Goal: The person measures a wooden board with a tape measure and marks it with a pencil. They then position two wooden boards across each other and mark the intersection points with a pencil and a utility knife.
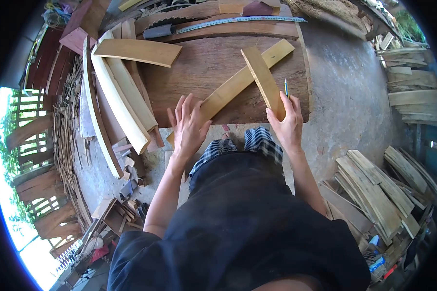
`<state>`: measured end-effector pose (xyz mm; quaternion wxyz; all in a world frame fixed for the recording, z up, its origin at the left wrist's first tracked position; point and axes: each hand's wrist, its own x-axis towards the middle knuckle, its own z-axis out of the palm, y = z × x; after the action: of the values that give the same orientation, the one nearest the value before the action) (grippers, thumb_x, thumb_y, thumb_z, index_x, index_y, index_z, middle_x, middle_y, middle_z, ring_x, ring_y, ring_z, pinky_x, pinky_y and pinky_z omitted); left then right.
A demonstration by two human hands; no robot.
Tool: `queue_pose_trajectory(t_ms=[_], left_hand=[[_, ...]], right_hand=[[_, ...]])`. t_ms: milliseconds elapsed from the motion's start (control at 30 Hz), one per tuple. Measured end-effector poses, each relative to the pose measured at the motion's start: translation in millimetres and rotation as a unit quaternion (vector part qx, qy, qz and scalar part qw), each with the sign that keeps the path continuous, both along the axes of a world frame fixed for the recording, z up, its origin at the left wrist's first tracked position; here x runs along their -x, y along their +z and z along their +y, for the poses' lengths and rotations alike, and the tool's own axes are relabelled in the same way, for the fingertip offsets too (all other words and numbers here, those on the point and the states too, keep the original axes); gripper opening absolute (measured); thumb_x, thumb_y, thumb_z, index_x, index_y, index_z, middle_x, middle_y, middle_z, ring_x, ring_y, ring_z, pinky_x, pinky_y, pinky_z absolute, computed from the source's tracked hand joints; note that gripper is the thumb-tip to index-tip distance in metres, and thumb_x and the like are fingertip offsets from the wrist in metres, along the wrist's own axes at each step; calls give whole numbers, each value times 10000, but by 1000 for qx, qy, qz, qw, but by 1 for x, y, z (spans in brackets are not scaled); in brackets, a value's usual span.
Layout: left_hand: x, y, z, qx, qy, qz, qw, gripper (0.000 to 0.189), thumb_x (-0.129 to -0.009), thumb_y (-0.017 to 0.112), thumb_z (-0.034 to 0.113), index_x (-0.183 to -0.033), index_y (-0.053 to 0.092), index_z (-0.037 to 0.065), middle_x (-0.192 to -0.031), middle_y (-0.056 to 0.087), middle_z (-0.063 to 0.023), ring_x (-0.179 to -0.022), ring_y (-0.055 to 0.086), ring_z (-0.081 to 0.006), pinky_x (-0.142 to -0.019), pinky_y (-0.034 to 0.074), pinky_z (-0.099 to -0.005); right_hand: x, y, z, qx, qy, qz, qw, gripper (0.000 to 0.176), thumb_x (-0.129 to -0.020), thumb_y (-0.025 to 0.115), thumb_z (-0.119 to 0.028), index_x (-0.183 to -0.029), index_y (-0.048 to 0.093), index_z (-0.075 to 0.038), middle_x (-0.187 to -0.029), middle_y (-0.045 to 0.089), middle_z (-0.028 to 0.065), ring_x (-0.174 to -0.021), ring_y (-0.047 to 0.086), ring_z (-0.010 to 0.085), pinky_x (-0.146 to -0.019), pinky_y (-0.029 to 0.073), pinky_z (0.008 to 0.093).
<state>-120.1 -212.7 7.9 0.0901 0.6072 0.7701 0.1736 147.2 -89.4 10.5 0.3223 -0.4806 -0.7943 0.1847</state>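
A long flat wooden board (pixel 232 89) lies slantwise over the worktable, its near end reaching past the table's front edge. My left hand (pixel 187 125) is closed over that near end, fingers on one side and thumb on the other. Across the long board rests a shorter wooden board (pixel 259 72), crossing it at an angle. Its lower end is gripped between the thumb and fingers of my right hand (pixel 287 122). A pencil (pixel 286 87) sticks up from the same hand, point upward.
The brown worktable (pixel 189 80) carries a handsaw (pixel 179 18) and a tape measure (pixel 238 20) at the back. A curved board (pixel 138 51) lies on long pale planks (pixel 121 92) at left. Stacked planks (pixel 374 189) lie on the floor at right.
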Motion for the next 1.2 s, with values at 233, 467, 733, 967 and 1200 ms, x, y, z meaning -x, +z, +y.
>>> queue_pose_trajectory(t_ms=[233,467,733,967,1200], left_hand=[[-7,13,21,-26,-28,-26,999,770,-932,697,479,-1542,442,86,-1679,247,-194,-1561,198,-381,-1245,124,-606],[-28,5,83,6,-88,-14,996,872,-969,583,618,-1596,341,63,-1691,177,-245,-1580,122,-403,-1251,100,-599],[-28,-2,110,14,-84,5,996,997,-912,602,697,-1599,317,34,-1676,164,-294,-1571,113,-448,-1228,101,-651],[-28,-5,121,5,-74,-35,997,1109,-848,691,692,-1606,274,-3,-1673,125,-321,-1577,82,-436,-1264,170,-513],[-32,2,125,4,-61,-66,996,1110,-815,782,609,-1587,299,-25,-1662,148,-334,-1565,111,-452,-1250,237,-487]], right_hand=[[11,0,-9,10,75,-11,997,659,-786,831,-91,-1372,557,38,-1241,563,206,-1093,641,366,-935,547,427],[20,-2,-11,15,110,-33,993,673,-771,828,-95,-1368,556,53,-1259,563,215,-1141,612,387,-979,529,440],[18,6,-8,39,106,-39,993,664,-779,830,-120,-1357,550,48,-1275,560,214,-1157,605,390,-996,519,445],[17,8,-5,45,108,-33,993,651,-773,831,-108,-1343,555,46,-1264,564,205,-1150,609,381,-991,523,432],[17,10,0,36,110,-31,993,616,-767,818,-104,-1312,568,35,-1257,562,183,-1107,614,343,-965,541,407]])
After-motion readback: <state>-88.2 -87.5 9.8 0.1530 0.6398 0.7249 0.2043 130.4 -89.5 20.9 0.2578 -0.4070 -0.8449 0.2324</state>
